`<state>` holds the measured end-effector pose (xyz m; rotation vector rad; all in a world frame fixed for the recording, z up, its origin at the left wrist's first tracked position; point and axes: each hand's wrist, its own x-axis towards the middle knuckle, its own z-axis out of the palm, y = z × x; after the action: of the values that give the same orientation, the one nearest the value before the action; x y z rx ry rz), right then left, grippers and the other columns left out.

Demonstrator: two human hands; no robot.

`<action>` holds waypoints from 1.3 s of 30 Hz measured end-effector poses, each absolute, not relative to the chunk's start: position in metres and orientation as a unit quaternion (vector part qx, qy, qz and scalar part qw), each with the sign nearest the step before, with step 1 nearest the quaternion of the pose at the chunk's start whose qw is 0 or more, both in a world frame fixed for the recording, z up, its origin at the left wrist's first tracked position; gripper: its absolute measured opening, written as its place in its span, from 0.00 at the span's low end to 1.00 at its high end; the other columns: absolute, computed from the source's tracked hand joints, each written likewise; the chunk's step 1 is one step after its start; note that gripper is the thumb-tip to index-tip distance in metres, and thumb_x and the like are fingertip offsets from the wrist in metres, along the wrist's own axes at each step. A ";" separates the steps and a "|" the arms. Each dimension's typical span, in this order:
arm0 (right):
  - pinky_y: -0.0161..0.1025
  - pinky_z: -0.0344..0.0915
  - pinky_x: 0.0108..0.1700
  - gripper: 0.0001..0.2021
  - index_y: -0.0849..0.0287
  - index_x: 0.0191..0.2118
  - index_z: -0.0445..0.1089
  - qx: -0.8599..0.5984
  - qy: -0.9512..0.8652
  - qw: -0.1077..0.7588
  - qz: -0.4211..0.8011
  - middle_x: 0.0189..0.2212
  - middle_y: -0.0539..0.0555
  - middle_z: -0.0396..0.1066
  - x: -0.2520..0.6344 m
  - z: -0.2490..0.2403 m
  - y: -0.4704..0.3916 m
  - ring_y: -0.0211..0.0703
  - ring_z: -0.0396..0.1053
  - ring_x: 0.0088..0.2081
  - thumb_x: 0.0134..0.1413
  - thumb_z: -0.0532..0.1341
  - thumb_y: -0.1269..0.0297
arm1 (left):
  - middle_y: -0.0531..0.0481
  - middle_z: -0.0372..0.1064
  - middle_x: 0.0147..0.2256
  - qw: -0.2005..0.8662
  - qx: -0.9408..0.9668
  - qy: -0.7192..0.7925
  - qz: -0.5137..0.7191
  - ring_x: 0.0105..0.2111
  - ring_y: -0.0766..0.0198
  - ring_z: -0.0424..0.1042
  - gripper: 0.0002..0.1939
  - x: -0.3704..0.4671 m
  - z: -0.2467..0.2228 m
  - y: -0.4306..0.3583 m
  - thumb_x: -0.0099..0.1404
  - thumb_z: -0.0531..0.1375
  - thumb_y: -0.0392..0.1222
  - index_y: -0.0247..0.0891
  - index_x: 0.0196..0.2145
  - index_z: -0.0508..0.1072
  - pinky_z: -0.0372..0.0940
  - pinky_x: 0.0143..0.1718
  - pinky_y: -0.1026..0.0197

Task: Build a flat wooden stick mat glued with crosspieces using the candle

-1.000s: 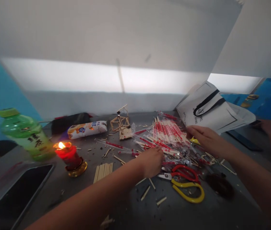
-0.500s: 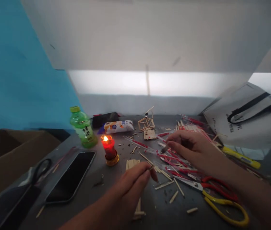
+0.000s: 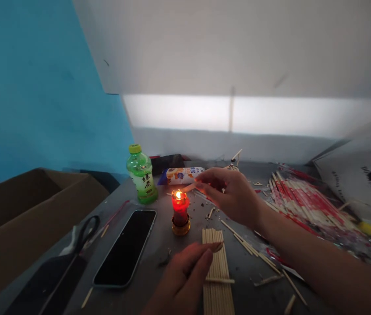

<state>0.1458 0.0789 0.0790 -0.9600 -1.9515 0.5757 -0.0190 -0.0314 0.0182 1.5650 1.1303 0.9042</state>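
A red candle (image 3: 180, 213) burns in a gold-coloured base. Beside it, my right hand (image 3: 231, 192) pinches a thin pale stick (image 3: 190, 187), whose tip is at the flame. My left hand (image 3: 185, 275) is nearer to me, its fingers pressed together over the edge of a flat row of wooden sticks (image 3: 218, 297). Something small and brownish shows at its fingertips, too small to name. One short stick (image 3: 220, 280) lies across the row.
A green bottle (image 3: 142, 177), a snack packet (image 3: 180, 175) and a phone (image 3: 126, 249) surround the candle. Wrapped chopsticks (image 3: 293, 197) lie at right, loose sticks (image 3: 251, 246) nearer. A cardboard box (image 3: 40, 201) stands left; a small stick structure (image 3: 234, 161) is partly hidden behind my right hand.
My right hand has moved left from the plastic wrappers to the candle flame, now with a stick. My left hand is lower over the stick row. The view has turned right-to-left.
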 end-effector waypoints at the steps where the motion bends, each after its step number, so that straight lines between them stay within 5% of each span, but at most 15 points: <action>1: 0.38 0.59 0.26 0.07 0.54 0.40 0.78 -0.384 -0.785 0.430 0.227 0.23 0.47 0.70 0.144 0.078 0.080 0.36 0.62 0.24 0.60 0.65 0.59 | 0.48 0.77 0.41 0.502 0.618 0.473 0.377 0.42 0.57 0.76 0.15 -0.020 0.016 -0.032 0.72 0.56 0.49 0.47 0.48 0.80 0.72 0.44 0.57; 4: 0.37 0.59 0.26 0.07 0.54 0.41 0.78 -0.384 -0.787 0.427 0.223 0.22 0.47 0.70 0.142 0.075 0.083 0.36 0.62 0.24 0.60 0.65 0.60 | 0.47 0.77 0.47 0.616 0.512 0.472 0.369 0.47 0.54 0.76 0.17 -0.019 0.006 -0.035 0.72 0.55 0.49 0.47 0.53 0.77 0.72 0.45 0.56; 8: 0.36 0.57 0.25 0.06 0.54 0.40 0.78 -0.402 -0.780 0.421 0.228 0.22 0.46 0.70 0.141 0.072 0.082 0.35 0.61 0.24 0.60 0.65 0.62 | 0.45 0.77 0.43 0.731 0.389 0.427 0.363 0.39 0.58 0.77 0.19 -0.017 0.000 -0.037 0.71 0.57 0.51 0.44 0.56 0.74 0.70 0.41 0.59; 16: 0.36 0.59 0.26 0.05 0.54 0.40 0.78 -0.399 -0.778 0.425 0.236 0.24 0.46 0.71 0.139 0.071 0.080 0.34 0.61 0.24 0.58 0.65 0.66 | 0.45 0.81 0.37 0.716 0.417 0.390 0.403 0.34 0.63 0.74 0.20 -0.011 -0.002 -0.025 0.60 0.70 0.50 0.38 0.46 0.75 0.67 0.37 0.64; 21: 0.36 0.60 0.26 0.06 0.54 0.40 0.78 -0.396 -0.778 0.426 0.235 0.24 0.45 0.72 0.140 0.070 0.079 0.34 0.62 0.25 0.58 0.65 0.67 | 0.48 0.80 0.29 0.691 0.398 0.443 0.409 0.19 0.69 0.69 0.18 -0.008 0.000 -0.019 0.58 0.70 0.54 0.38 0.37 0.75 0.62 0.23 0.67; 26: 0.35 0.61 0.27 0.05 0.54 0.40 0.78 -0.393 -0.778 0.427 0.239 0.25 0.46 0.72 0.140 0.069 0.079 0.34 0.63 0.25 0.59 0.65 0.64 | 0.47 0.79 0.29 0.676 0.373 0.465 0.434 0.15 0.75 0.62 0.18 -0.009 -0.002 -0.023 0.58 0.71 0.54 0.35 0.36 0.80 0.54 0.17 0.70; 32: 0.35 0.60 0.26 0.06 0.55 0.40 0.78 -0.396 -0.777 0.426 0.240 0.23 0.45 0.71 0.140 0.068 0.081 0.34 0.62 0.25 0.58 0.65 0.65 | 0.48 0.78 0.28 0.707 0.351 0.394 0.472 0.21 0.68 0.69 0.23 -0.010 -0.003 -0.025 0.61 0.70 0.54 0.36 0.47 0.79 0.65 0.25 0.66; 39: 0.35 0.61 0.28 0.05 0.55 0.40 0.78 -0.390 -0.779 0.427 0.240 0.27 0.46 0.74 0.140 0.068 0.079 0.34 0.64 0.26 0.58 0.66 0.65 | 0.53 0.75 0.23 0.677 0.381 0.452 0.438 0.16 0.72 0.64 0.17 -0.008 0.000 -0.019 0.61 0.70 0.53 0.36 0.37 0.77 0.61 0.20 0.69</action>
<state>0.1398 0.0791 0.0679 -0.9745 -1.9467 0.6005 -0.0079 -0.0190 -0.0002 0.8566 1.0169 0.9833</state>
